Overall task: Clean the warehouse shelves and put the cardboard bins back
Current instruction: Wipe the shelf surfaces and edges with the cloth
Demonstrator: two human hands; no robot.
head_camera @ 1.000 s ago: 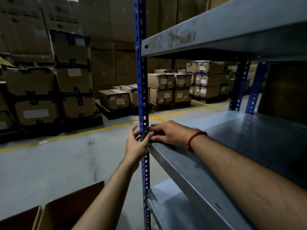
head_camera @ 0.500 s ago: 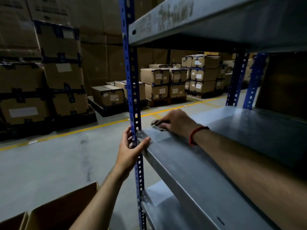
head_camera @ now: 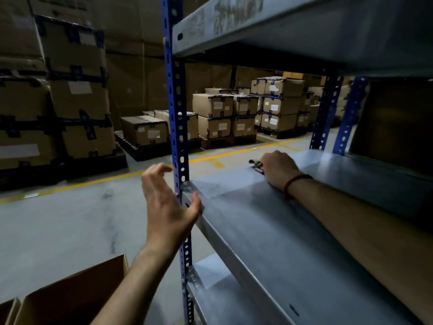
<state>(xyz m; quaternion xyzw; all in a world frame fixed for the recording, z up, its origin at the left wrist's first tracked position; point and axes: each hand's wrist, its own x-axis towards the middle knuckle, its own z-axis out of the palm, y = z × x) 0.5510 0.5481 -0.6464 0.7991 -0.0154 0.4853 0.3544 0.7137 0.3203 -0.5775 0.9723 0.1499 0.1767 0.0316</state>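
A grey metal shelf [head_camera: 269, 231] on a blue perforated upright [head_camera: 179, 127] fills the right half of the view. My right hand [head_camera: 278, 168], with a red band at the wrist, lies on the shelf's far edge, its fingers curled over a small dark cloth [head_camera: 256, 165] that pokes out from under them. My left hand [head_camera: 167, 202] is beside the upright at the shelf's front corner, fingers spread and relaxed, thumb touching the shelf's front lip. An open cardboard bin [head_camera: 70, 299] stands on the floor at the lower left.
Another grey shelf [head_camera: 304, 26] runs overhead and a lower one [head_camera: 215, 296] sits beneath. A brown box [head_camera: 396, 123] stands at the shelf's right end. Across a yellow floor line [head_camera: 93, 182], stacked cartons on pallets [head_camera: 220, 116] line the aisle.
My right hand has slid the cloth along the shelf, away from the upright. My left hand has let go of the upright and opened beside it.
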